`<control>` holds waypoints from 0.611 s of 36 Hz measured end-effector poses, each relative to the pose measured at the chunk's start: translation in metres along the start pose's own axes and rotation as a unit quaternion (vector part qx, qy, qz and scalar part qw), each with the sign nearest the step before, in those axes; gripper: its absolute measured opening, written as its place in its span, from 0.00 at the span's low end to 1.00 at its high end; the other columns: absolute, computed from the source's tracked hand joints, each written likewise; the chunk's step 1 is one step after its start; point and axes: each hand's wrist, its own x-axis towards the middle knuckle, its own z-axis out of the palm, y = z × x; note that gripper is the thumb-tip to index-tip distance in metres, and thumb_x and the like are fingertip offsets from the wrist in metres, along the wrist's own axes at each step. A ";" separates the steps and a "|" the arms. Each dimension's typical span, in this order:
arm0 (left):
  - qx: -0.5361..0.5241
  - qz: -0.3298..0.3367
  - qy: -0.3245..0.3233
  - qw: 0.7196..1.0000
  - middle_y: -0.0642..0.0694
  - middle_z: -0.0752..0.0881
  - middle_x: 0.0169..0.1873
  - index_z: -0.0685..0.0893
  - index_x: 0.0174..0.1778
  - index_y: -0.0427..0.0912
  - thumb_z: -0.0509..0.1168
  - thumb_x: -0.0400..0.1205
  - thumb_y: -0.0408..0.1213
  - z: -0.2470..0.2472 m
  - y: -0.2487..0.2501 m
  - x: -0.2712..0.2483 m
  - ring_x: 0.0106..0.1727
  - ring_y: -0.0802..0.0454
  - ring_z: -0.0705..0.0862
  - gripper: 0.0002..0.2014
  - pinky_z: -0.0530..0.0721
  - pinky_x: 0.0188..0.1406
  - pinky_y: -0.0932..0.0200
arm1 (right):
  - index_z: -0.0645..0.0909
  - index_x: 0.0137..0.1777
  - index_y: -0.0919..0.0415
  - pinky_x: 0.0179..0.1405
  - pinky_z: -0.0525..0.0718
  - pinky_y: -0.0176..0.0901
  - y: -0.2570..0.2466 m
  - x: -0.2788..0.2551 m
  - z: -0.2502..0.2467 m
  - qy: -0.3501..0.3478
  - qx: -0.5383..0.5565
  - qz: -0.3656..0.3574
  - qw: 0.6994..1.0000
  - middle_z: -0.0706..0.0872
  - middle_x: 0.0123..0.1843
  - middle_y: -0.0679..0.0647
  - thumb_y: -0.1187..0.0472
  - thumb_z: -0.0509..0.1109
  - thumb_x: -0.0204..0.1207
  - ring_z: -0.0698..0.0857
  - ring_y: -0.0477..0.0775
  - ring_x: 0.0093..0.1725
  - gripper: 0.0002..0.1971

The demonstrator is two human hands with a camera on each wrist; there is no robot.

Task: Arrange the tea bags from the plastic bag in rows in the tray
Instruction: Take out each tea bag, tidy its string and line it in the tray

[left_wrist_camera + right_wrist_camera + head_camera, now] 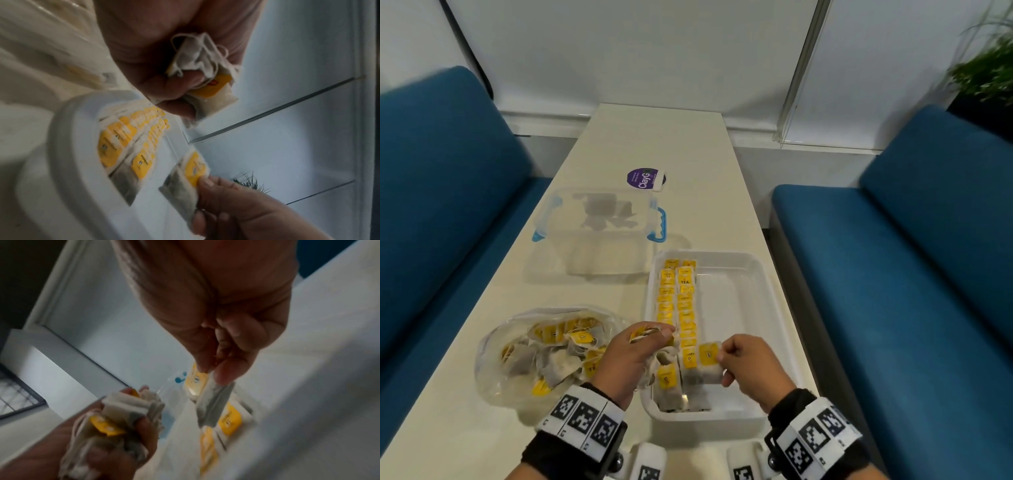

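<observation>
— Yellow tags everywhere: two rows of tea bags [677, 305] run down the left side of the white tray [767, 291].

— And the hands?

— Over the tray's near end. The right hand [748, 368] has its grip pinched on one tea bag [709, 363] beside the second row. The left hand [631, 356] has its grip curled round a crumpled bunch of tea bags [202, 65].

— The plastic bag?

— Left of the tray on the surface [654, 137], the plastic bag [493, 359] lies with many tea bags inside. Beyond the tray stands a clear box with blue clips [599, 222].
</observation>
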 end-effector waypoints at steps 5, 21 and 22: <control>-0.002 -0.020 0.008 1.000 0.45 0.86 0.27 0.85 0.47 0.32 0.65 0.78 0.26 -0.005 -0.006 0.001 0.24 0.56 0.84 0.05 0.73 0.15 0.72 | 0.74 0.35 0.60 0.25 0.77 0.31 0.015 0.010 0.020 -0.016 -0.050 0.042 0.998 0.81 0.27 0.53 0.67 0.63 0.80 0.79 0.41 0.17 0.11; -0.006 -0.026 -0.022 0.999 0.38 0.82 0.29 0.83 0.46 0.29 0.64 0.78 0.24 -0.006 -0.007 -0.001 0.19 0.55 0.81 0.04 0.72 0.14 0.71 | 0.70 0.33 0.54 0.49 0.87 0.52 0.017 0.019 0.043 0.017 -0.117 0.056 0.991 0.81 0.40 0.54 0.71 0.63 0.74 0.86 0.63 0.48 0.13; -0.007 -0.029 -0.022 0.999 0.38 0.82 0.29 0.83 0.46 0.29 0.64 0.78 0.24 -0.006 -0.007 -0.001 0.20 0.55 0.81 0.04 0.72 0.14 0.71 | 0.69 0.34 0.54 0.44 0.86 0.50 0.017 0.019 0.044 0.019 -0.111 0.057 0.992 0.80 0.39 0.54 0.71 0.64 0.74 0.86 0.62 0.47 0.13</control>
